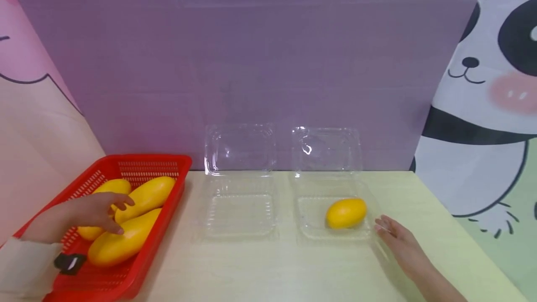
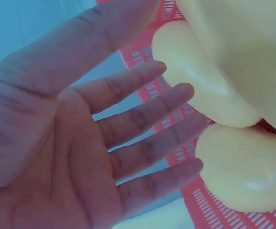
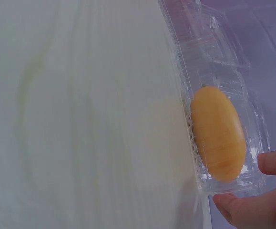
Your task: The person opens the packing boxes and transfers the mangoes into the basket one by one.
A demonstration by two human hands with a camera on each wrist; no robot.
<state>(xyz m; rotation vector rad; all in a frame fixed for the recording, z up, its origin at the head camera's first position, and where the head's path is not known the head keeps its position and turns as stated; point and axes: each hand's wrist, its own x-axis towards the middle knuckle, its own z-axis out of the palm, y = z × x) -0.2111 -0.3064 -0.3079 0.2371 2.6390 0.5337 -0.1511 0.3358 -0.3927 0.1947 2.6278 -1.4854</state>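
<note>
My left hand [image 1: 94,209] is over the red basket [image 1: 165,229], fingers spread and nearly straight. Several large yellow mango-like fruits [image 1: 123,241] lie in it; the left wrist view shows the fingertips close to the fruits [image 2: 245,167], with nothing in the palm. At the right, a clear plastic container [image 1: 310,231] stands with its lid raised and one yellow oval fruit [image 1: 346,213] inside. My right hand [image 1: 402,246] holds this container's right edge between thumb and fingers. In the right wrist view, the fruit [image 3: 219,133] shows a small green stem tip.
Left of the filled container is a second clear container [image 1: 240,213], with its lid [image 1: 240,150] leaning up against the purple backdrop [image 1: 251,59]. Both stand on the pale wooden table [image 1: 251,269]. A panda picture [image 1: 474,167] covers the right side wall.
</note>
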